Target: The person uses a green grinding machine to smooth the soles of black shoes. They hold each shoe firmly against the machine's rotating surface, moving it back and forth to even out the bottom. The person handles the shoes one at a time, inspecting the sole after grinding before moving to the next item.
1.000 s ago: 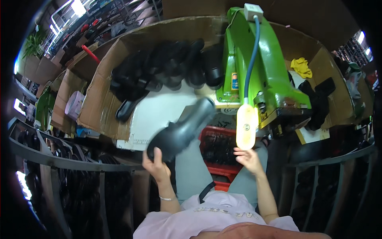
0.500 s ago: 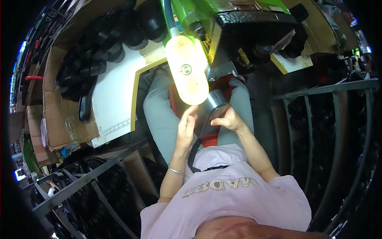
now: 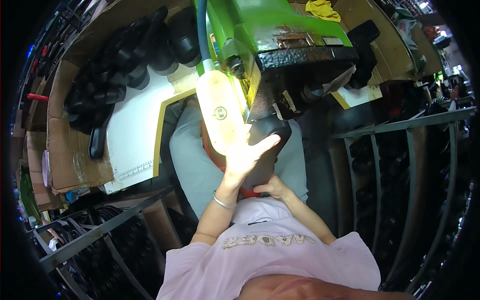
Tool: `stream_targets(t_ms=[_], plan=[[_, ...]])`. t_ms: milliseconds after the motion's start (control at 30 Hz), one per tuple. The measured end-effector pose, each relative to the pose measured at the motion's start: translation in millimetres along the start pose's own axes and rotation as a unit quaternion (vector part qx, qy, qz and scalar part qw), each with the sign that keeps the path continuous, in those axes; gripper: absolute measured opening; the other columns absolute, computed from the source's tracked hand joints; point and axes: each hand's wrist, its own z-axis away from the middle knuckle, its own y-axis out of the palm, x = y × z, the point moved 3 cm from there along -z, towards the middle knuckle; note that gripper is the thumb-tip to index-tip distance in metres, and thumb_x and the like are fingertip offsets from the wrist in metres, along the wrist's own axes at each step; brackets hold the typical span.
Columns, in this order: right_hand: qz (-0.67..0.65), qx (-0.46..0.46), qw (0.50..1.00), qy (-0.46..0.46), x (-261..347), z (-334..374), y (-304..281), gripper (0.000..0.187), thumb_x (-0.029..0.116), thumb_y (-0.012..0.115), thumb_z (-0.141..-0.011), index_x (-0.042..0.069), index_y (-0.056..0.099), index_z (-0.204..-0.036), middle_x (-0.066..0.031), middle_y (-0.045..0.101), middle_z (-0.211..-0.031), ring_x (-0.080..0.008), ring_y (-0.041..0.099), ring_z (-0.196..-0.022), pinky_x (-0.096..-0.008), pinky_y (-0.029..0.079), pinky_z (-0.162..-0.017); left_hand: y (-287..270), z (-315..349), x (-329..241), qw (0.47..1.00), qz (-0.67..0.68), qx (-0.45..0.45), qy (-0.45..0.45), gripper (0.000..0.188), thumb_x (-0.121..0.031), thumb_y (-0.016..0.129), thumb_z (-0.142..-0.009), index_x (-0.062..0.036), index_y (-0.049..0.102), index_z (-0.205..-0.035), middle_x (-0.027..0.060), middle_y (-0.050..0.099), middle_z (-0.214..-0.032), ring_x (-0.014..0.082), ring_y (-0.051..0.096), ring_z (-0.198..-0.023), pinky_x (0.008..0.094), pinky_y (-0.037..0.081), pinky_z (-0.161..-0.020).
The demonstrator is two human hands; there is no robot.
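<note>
In front of my lap, below the green machine (image 3: 300,30), I hold a dark, smooth, long piece (image 3: 272,131) with a rounded far end. My left hand (image 3: 244,159) grips its left side, with the thumb stretched across its face; lamp glare washes out and partly hides the fingers. Around its near end closes my right hand (image 3: 277,189), thumb toward the left and the other fingers mostly hidden. The piece's far end lies just under the machine's black front part (image 3: 310,65). A glowing oval lamp (image 3: 220,112) hangs over the left hand.
Several similar black pieces (image 3: 135,60) are heaped on a white board (image 3: 131,131) with a yellow edge, inside a cardboard box (image 3: 75,150). Metal racks (image 3: 100,232) with black items flank me on both sides. A yellow cloth (image 3: 322,10) lies atop the machine.
The dark piece has turned and moved farther toward the machine. My left hand has moved farther forward and put its thumb over the piece; my right hand has come down to the near end.
</note>
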Motion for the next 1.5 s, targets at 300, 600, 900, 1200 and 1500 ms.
stream_targets(t_ms=[300,600,900,1200,1500], plan=[[-0.231,-0.123,0.961,-0.094,40,43,-78,0.056,0.006,0.068,-0.084,0.005,0.045,-0.134,-0.0116,0.064,-0.115,-0.0226,0.066,-0.090,-0.0325,0.054,-0.054,-5,18,15,0.984,0.177,0.003,-0.011,0.020,0.006,0.074,-0.079,0.0023,0.059,-0.092,0.0056,0.065,-0.087,0.0079,0.059,-0.073,0.0220,0.050,-0.068],[0.033,-0.238,0.923,-0.302,239,10,-54,0.054,0.008,0.067,-0.086,0.002,0.044,-0.134,-0.0016,0.060,-0.093,-0.0026,0.055,-0.060,-0.0152,0.030,-0.035,-2,16,-6,0.976,0.217,-0.004,0.005,0.027,0.006,0.074,-0.077,0.0022,0.058,-0.099,0.0067,0.064,-0.092,0.0102,0.060,-0.079,0.0243,0.051,-0.075],[0.085,-0.140,0.927,-0.339,235,-7,-32,0.038,0.012,0.072,-0.086,0.003,0.053,-0.117,-0.0022,0.062,-0.094,-0.0038,0.055,-0.063,-0.0159,0.034,-0.038,-51,31,-10,0.978,0.209,-0.018,0.020,0.056,0.009,0.074,-0.071,0.0049,0.053,-0.123,0.0091,0.063,-0.108,0.0161,0.061,-0.099,0.0289,0.048,-0.090],[0.106,-0.161,0.932,-0.308,265,-17,-44,0.032,0.012,0.067,-0.090,0.005,0.053,-0.118,-0.0011,0.063,-0.091,-0.0037,0.058,-0.065,-0.0156,0.032,-0.037,-29,16,10,0.983,0.178,-0.006,0.041,0.048,0.007,0.075,-0.073,0.0030,0.055,-0.117,0.0079,0.064,-0.106,0.0145,0.060,-0.098,0.0291,0.048,-0.090],[0.063,-0.116,0.953,-0.274,235,-29,-9,0.032,0.012,0.072,-0.085,0.004,0.053,-0.110,-0.0019,0.061,-0.090,-0.0029,0.053,-0.060,-0.0147,0.033,-0.037,-67,30,-10,0.953,0.295,-0.072,0.015,0.040,0.003,0.078,-0.069,0.0001,0.057,-0.103,0.0051,0.065,-0.097,0.0116,0.060,-0.089,0.0265,0.048,-0.083]])
